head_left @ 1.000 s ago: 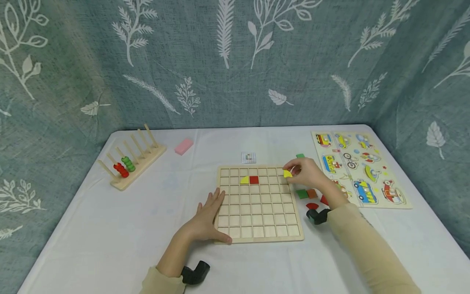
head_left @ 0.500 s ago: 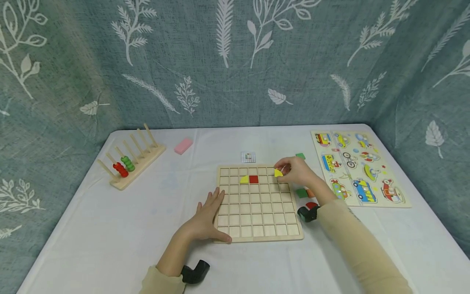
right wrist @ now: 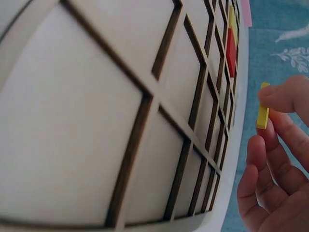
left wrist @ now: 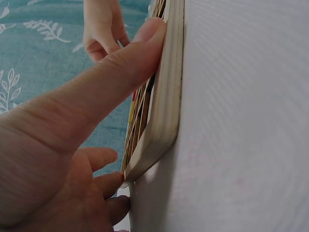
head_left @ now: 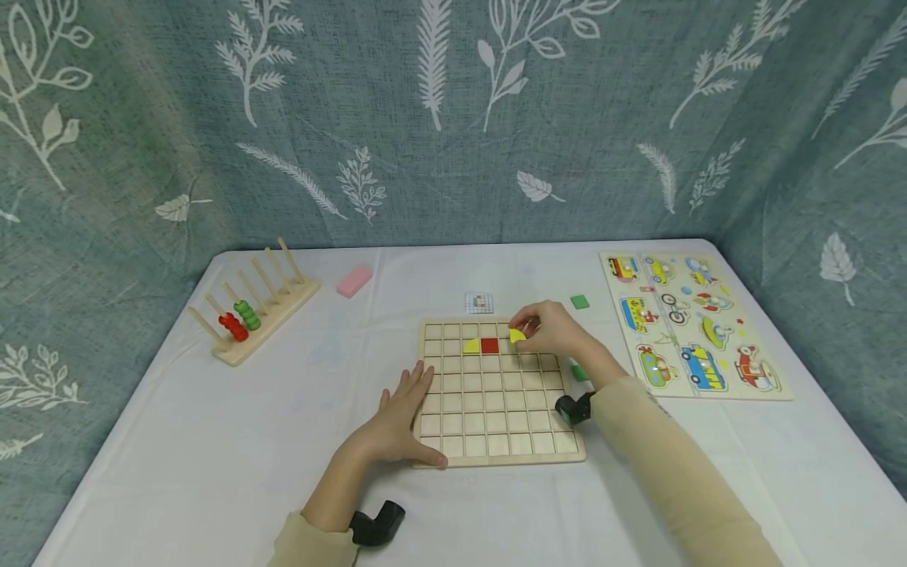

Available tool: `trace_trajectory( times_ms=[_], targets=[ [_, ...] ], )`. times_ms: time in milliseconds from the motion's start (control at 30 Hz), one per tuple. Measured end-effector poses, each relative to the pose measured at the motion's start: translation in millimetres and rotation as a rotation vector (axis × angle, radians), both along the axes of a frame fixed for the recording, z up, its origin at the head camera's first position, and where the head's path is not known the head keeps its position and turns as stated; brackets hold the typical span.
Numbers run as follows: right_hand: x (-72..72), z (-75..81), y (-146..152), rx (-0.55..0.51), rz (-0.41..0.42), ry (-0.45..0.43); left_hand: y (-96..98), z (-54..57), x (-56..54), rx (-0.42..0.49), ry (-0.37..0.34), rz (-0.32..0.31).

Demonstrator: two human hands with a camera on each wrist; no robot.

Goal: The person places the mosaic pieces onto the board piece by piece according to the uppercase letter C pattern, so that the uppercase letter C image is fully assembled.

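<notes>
A wooden grid board (head_left: 496,460) lies flat, with a yellow quarter-circle tile (head_left: 472,346) and a red square tile (head_left: 490,346) side by side in its second row. My left hand (head_left: 397,425) rests at the board's left side, thumb on the near corner and fingers spread along the edge; the left wrist view shows the thumb (left wrist: 120,67) lying over the rim. Above the second row, just right of the red tile, my right hand (head_left: 556,329) pinches another yellow tile (right wrist: 263,113) with a curved edge between thumb and finger.
Behind the board lies a small pattern card (head_left: 479,303). A green tile (head_left: 580,302) and a partly hidden green tile (head_left: 579,372) lie right of it. Farther right is a vehicle puzzle (head_left: 697,327); at left stand a bead-peg rack (head_left: 269,311) and a pink block (head_left: 354,281).
My right hand has moved left over the board with the yellow tile, from the right edge to near the red tile. The left hand has stayed in place.
</notes>
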State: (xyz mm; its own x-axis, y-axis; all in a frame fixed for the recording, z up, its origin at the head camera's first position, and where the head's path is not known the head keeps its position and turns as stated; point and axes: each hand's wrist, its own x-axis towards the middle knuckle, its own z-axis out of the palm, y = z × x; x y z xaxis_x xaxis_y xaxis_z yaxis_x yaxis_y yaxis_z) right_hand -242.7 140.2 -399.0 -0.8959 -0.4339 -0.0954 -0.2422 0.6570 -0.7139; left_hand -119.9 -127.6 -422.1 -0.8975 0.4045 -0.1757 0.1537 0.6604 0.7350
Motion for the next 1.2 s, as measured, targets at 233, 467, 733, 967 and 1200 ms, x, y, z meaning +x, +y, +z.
trace_trajectory(
  times_ms=[233, 467, 733, 967, 1200],
  targets=[
    [-2.3, -1.8, -5, 0.029, 0.01, -0.015, 0.2, -0.4, -1.1, -0.006, -0.002, -0.005],
    [-2.6, -2.8, -10, 0.073, 0.028, -0.012, 0.1, -0.2, -0.9, -0.017, 0.0, -0.007],
    [-5.1, -7.8, -14, 0.106, 0.054, -0.01, 0.3, 0.6, 0.3, -0.009, -0.001, -0.002],
    [-6.7, -10.4, -17, 0.112, 0.053, -0.021, -0.1, 0.5, 0.7, -0.006, -0.005, -0.004],
    [-6.9, -9.2, -17, 0.123, 0.053, -0.021, -0.4, 0.7, 0.9, -0.004, -0.003, -0.005]
  ],
)
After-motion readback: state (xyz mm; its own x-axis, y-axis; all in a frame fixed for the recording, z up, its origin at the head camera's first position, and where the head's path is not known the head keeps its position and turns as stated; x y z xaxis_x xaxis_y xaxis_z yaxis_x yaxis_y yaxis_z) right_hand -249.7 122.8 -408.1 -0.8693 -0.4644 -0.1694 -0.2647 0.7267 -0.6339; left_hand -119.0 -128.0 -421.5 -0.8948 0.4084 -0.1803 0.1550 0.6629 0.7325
